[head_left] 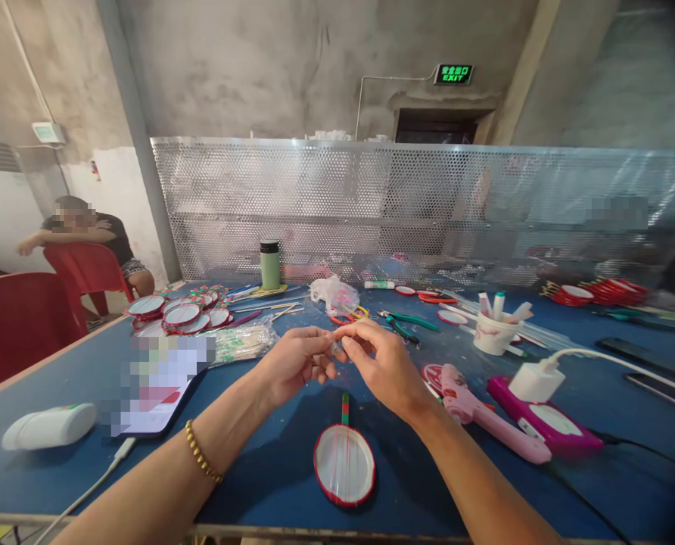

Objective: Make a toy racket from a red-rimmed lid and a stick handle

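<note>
My left hand [297, 362] and my right hand [378, 365] meet above the middle of the table, fingertips pinched together. Between them is something small and pale that I cannot make out. Just below the hands lies a round white disc [344, 465] with a red rim and a short green and red handle pointing away from me. Clear strips seem to run down its face. To the right of my right hand a pink glue gun [488, 420] rests on the table.
A phone [170, 386] and a white case [51, 426] lie left. Red-rimmed discs [181, 314] are piled behind. Further back are a green bottle [270, 265], pliers [409, 322] and a cup of markers [493, 333]. A magenta power strip [567, 435] sits right. A person [96, 235] sits far left.
</note>
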